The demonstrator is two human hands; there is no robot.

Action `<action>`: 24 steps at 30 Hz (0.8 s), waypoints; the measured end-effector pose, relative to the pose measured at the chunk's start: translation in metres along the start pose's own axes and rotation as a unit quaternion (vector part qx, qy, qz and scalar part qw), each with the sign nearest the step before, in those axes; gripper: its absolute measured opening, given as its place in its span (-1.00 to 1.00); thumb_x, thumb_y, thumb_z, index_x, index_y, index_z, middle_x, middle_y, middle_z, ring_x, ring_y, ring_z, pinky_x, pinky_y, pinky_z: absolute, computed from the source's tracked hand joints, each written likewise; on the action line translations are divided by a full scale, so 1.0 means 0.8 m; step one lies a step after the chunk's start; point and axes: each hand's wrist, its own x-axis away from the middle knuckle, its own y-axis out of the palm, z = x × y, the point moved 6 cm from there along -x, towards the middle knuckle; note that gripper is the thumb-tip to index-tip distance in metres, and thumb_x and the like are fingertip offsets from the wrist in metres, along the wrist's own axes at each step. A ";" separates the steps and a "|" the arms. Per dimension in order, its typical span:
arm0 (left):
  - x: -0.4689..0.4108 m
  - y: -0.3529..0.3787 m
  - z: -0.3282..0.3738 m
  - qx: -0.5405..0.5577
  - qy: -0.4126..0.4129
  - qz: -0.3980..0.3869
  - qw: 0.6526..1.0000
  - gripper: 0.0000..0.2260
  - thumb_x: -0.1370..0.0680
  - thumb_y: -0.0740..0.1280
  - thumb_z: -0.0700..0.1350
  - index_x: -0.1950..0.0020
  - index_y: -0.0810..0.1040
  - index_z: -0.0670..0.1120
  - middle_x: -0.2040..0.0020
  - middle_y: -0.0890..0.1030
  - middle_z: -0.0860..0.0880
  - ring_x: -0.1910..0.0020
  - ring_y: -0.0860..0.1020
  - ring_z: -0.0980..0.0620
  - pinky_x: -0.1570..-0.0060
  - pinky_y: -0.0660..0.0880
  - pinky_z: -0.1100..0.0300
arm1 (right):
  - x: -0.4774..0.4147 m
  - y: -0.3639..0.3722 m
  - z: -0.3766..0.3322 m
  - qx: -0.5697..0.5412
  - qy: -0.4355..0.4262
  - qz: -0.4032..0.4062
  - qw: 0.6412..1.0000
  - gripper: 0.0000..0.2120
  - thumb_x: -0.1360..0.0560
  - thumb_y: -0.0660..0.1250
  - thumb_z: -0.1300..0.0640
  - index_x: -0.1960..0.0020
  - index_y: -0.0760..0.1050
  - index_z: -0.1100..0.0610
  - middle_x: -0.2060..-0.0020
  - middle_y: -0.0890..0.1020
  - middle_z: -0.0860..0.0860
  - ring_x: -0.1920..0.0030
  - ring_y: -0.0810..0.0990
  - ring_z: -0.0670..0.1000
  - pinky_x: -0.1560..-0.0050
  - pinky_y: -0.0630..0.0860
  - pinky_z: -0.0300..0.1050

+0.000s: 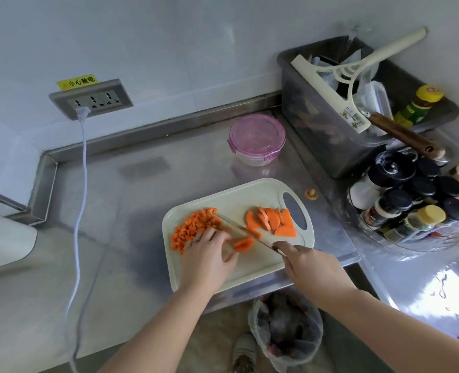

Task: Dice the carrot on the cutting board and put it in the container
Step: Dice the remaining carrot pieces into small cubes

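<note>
Under the left fingers [217, 235], pressed on a carrot slice [243, 244], the knife [249, 234] crosses the board [236, 200]; the right hand [307, 261] is clamped on its handle. Fingertips sit just beside the blade, so a slip could nick them. The container [256, 140] stays lidded beyond.

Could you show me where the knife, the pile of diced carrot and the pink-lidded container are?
knife [245, 232]: head view, middle of the blade.
diced carrot [193, 227]: head view, centre of the pile.
container [257, 134]: head view, centre of its pink lid.
</note>
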 end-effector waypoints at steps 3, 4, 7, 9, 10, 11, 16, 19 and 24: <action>0.012 -0.025 -0.051 0.129 -0.117 0.098 0.980 -0.90 -0.47 0.38 -0.12 0.02 0.59 0.00 0.06 0.63 0.05 0.06 0.60 -0.04 0.14 0.48 0.13 | 0.004 -0.016 0.011 0.063 -0.062 0.066 0.994 -0.54 -0.26 0.55 0.19 -0.12 0.59 -0.03 0.44 0.53 -0.07 0.54 0.46 0.01 0.53 0.29 -0.23; 0.012 -0.033 -0.068 0.169 -0.153 0.130 0.965 -0.88 -0.49 0.35 -0.18 0.02 0.59 -0.01 0.06 0.64 0.02 0.07 0.60 -0.06 0.13 0.49 0.13 | 0.002 -0.017 0.016 0.077 -0.071 0.060 0.993 -0.52 -0.20 0.57 0.23 -0.08 0.61 -0.04 0.48 0.51 -0.07 0.56 0.43 -0.01 0.49 0.25 -0.25; -0.011 -0.054 -0.075 0.237 -0.131 0.150 0.951 -0.83 -0.53 0.31 -0.25 0.00 0.58 0.02 0.04 0.63 0.04 0.06 0.59 0.06 0.02 0.48 0.19 | -0.007 -0.024 0.022 0.095 -0.126 0.061 0.986 -0.47 -0.11 0.59 0.27 -0.04 0.62 -0.03 0.50 0.49 -0.09 0.55 0.43 -0.02 0.40 0.35 -0.22; -0.035 -0.054 -0.038 0.250 -0.027 0.050 0.966 -0.84 -0.52 0.36 -0.21 -0.02 0.62 0.02 0.05 0.61 0.12 0.10 0.54 0.20 -0.01 0.46 0.29 | -0.015 -0.024 0.021 0.117 -0.147 0.059 0.980 -0.44 -0.05 0.61 0.27 -0.01 0.62 -0.06 0.52 0.46 -0.12 0.55 0.43 -0.03 0.39 0.39 -0.21; -0.042 -0.048 -0.015 0.225 0.030 -0.014 0.974 -0.85 -0.52 0.38 -0.17 -0.05 0.64 0.01 0.07 0.58 0.16 0.11 0.52 0.22 -0.01 0.44 0.30 | -0.019 -0.025 0.019 0.122 -0.157 0.054 0.979 -0.43 -0.03 0.61 0.26 0.00 0.62 -0.07 0.52 0.46 -0.13 0.54 0.44 -0.05 0.37 0.40 -0.21; -0.046 -0.042 0.007 0.177 0.079 -0.069 0.979 -0.83 -0.52 0.39 -0.12 -0.09 0.64 0.01 0.06 0.57 0.17 0.08 0.51 0.21 -0.02 0.43 0.28 | -0.022 -0.027 0.017 0.123 -0.167 0.051 0.977 -0.43 -0.02 0.62 0.25 0.02 0.62 -0.08 0.52 0.46 -0.14 0.54 0.45 -0.06 0.37 0.42 -0.21; -0.055 -0.006 0.037 0.031 0.135 -0.161 0.977 -0.81 -0.51 0.37 0.04 -0.11 0.62 0.10 -0.05 0.65 0.11 -0.08 0.54 0.08 -0.13 0.43 0.12 | -0.027 -0.037 0.007 0.133 -0.205 0.068 0.967 -0.48 -0.03 0.62 0.25 0.07 0.64 -0.07 0.49 0.51 -0.15 0.51 0.48 -0.06 0.34 0.44 -0.20; -0.052 0.000 0.033 0.071 0.101 -0.174 0.977 -0.85 -0.52 0.38 -0.03 -0.08 0.63 0.06 0.02 0.67 0.11 0.02 0.58 0.13 -0.04 0.48 0.20 | -0.026 -0.034 0.013 0.133 -0.199 0.055 0.969 -0.50 -0.07 0.61 0.23 0.04 0.63 -0.08 0.47 0.51 -0.15 0.49 0.50 -0.06 0.31 0.43 -0.18; -0.066 -0.015 -0.012 0.220 -0.057 -0.033 0.973 -0.90 -0.50 0.40 -0.20 0.01 0.64 -0.09 0.13 0.65 0.05 0.13 0.61 0.08 0.07 0.52 0.20 | -0.014 -0.036 0.043 0.084 -0.134 0.006 0.987 -0.60 -0.53 0.25 0.18 -0.31 0.41 -0.15 0.10 0.61 -0.11 0.10 0.58 -0.01 0.02 0.43 -0.15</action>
